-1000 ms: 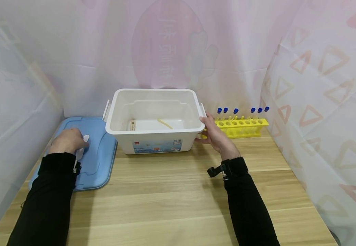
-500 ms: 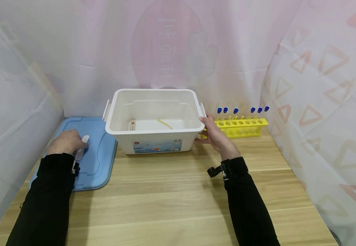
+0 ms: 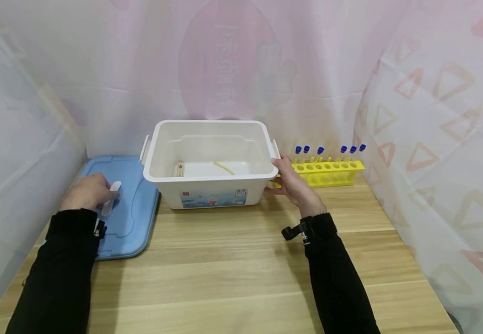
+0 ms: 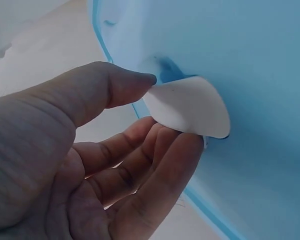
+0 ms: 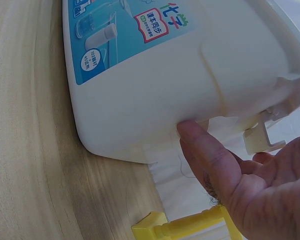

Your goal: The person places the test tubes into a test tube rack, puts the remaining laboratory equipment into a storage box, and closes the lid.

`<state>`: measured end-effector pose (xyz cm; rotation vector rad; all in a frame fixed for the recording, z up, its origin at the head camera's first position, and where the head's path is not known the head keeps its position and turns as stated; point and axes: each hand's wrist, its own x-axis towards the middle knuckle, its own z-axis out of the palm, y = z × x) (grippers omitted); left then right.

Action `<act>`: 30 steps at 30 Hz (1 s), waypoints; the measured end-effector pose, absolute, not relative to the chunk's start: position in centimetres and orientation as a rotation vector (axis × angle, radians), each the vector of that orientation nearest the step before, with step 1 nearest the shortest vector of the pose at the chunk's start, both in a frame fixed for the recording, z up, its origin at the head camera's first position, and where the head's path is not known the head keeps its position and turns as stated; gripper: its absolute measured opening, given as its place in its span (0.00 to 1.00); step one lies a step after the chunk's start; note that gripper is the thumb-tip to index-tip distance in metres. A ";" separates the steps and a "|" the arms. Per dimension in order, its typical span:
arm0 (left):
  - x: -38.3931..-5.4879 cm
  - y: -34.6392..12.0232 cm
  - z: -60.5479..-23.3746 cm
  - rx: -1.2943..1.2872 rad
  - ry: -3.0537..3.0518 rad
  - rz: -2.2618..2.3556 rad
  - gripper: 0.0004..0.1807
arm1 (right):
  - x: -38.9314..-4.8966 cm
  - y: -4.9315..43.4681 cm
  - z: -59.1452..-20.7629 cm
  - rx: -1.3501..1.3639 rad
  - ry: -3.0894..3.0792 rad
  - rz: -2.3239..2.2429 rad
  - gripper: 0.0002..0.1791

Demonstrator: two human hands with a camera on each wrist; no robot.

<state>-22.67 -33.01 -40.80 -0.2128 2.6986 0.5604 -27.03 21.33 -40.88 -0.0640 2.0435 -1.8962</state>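
Observation:
My left hand (image 3: 87, 191) pinches a small white plastic strip with rounded ends (image 3: 111, 198) between thumb and fingertips, close over the blue lid (image 3: 129, 232) on the left of the table. In the left wrist view the same white strip (image 4: 190, 106) appears flat and smooth, its lower edge on the fingertips. At the right side of the white storage box (image 3: 168, 197) is my right hand (image 3: 295, 185), gripping near its rim and side handle. The right wrist view shows a digit (image 5: 190, 131) pressed on the box wall. Inside lie a yellow strip (image 3: 224, 168) and a small wooden-looking piece (image 3: 180, 170).
Right of the box, a yellow test tube rack (image 3: 325, 174) holds several tubes with blue caps. Its end (image 5: 150, 226) shows low in the right wrist view. A pale curtain (image 3: 133, 93) hangs behind, with others at both sides. Bare wooden table (image 3: 220, 269) lies in front.
My left hand shifts slightly left on the lid, still holding the white strip, and the lid appears to shift slightly with it. The right hand and the box stay in place.

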 end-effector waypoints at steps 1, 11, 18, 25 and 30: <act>-22.6 -33.0 -40.7 -0.211 2.704 0.566 0.24 | -27.0 21.3 -40.9 -0.064 2.044 -1.896 0.47; -22.3 -33.1 -39.4 -0.239 2.803 0.566 0.27 | -27.0 21.3 -40.8 -0.063 2.043 -1.899 0.46; -21.9 -32.7 -38.2 -0.299 2.925 0.567 0.28 | -27.1 21.5 -41.0 -0.066 2.039 -1.905 0.47; -21.7 -32.3 -36.9 -0.355 2.980 0.575 0.30 | -27.2 21.5 -41.1 -0.067 2.032 -1.907 0.47; -21.6 -32.1 -35.9 -0.388 3.048 0.564 0.30 | -27.2 21.4 -41.1 -0.074 2.036 -1.902 0.47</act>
